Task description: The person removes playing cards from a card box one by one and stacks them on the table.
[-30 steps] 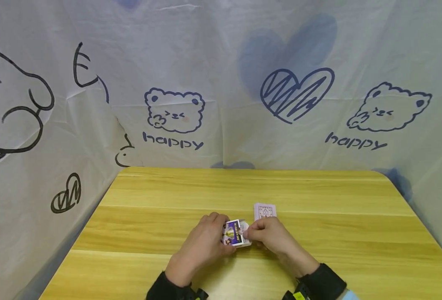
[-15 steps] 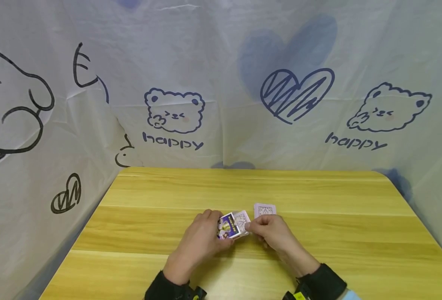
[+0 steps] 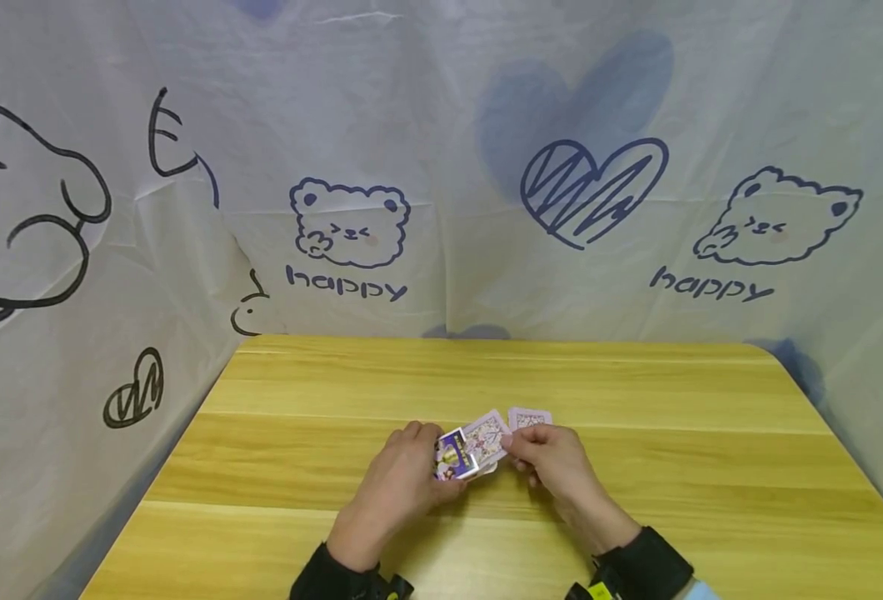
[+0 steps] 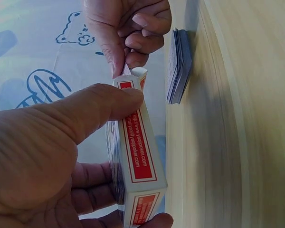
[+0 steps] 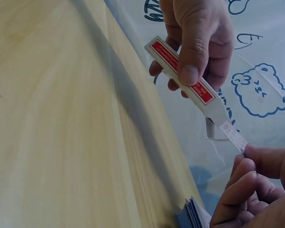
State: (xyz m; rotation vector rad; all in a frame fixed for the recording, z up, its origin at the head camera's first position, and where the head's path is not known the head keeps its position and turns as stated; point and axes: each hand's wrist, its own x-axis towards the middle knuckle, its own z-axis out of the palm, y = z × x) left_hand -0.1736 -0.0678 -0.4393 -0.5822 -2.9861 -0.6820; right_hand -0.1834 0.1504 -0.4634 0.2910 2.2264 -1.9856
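My left hand [image 3: 404, 471] grips a playing card box [image 3: 452, 455], its thumb along the red-and-white side [image 4: 137, 137] seen in the left wrist view. Out of the box's open end, on the right, sticks a playing card [image 3: 486, 437] with a patterned back, part of it still inside. Thumb and fingers of my right hand [image 3: 554, 462] pinch the card's outer end; the right wrist view shows the pinch on the card [image 5: 233, 137] edge-on. Whether it is one card or a few together, I cannot tell. Just behind my right hand a stack of cards [image 3: 529, 417] lies on the table.
The wooden table [image 3: 299, 400] reaches back to a pale cloth [image 3: 456, 258] with drawn bears and hearts. The same cloth hangs along the left and right sides. In the left wrist view the card stack [image 4: 179, 66] looks slightly uneven.
The card has come farther out of the box, toward the upper right, held by my right hand. My left hand and the box have shifted slightly left and tilted. The card stack stays put.
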